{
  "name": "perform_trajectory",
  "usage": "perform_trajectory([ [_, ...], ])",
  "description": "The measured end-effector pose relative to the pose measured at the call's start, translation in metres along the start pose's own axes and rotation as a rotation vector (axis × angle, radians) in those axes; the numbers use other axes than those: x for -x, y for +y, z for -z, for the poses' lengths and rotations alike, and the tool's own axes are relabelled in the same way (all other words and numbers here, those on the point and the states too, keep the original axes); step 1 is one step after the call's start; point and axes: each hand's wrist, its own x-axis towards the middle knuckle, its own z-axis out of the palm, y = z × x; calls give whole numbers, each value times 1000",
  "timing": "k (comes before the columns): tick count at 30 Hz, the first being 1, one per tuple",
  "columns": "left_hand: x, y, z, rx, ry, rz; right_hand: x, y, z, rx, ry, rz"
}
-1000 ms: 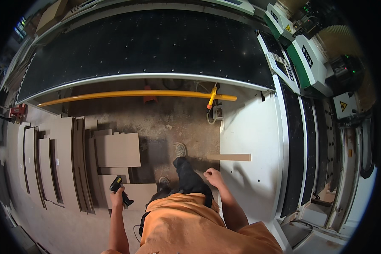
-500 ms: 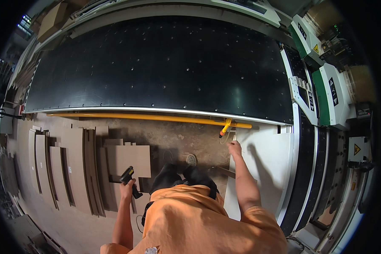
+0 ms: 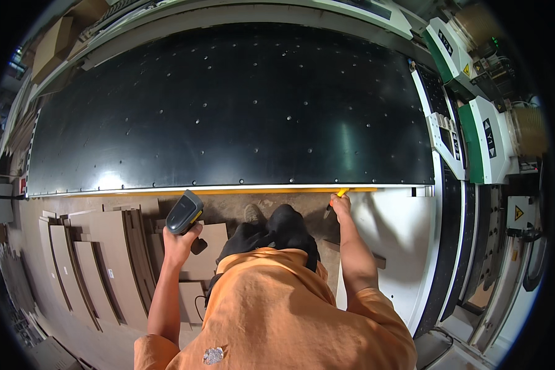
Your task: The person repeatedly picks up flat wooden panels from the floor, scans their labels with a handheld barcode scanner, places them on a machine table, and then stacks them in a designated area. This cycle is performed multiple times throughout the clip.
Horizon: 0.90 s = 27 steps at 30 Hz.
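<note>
- The left hand is wrapped around the grip of a dark handheld scanner with yellow trim; the scanner's broad head rises just beyond the fingers.
- The right hand has its fingers curled around a yellow and orange tool, held at the table's near edge; a thin dark tip shows below the hand.
- Beyond both hands spreads a black table dotted with small fittings.
- A yellow bar runs under its edge, between the hands and out to either side.
- Brown boards stand left of the left hand.
- Right of the right hand are a white panel and, farther off, a white-and-green machine head.
</note>
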Motion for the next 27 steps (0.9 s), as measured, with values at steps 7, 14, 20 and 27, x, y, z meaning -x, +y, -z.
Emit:
perform_trajectory([
  [7, -42, 25, -24, 99, -52, -94, 3, -10, 18, -440, 152, -31],
  [14, -79, 66, -59, 134, -108, -226, 39, -30, 68, -776, 374, -36],
  [20, -96, 88, -92, 108, -241, -213, 113, -60, 138, -1196, 556, 112],
  [27, -97, 83, -118, 85, -334, -149, 176, -120, 155, -521, 26, 366],
])
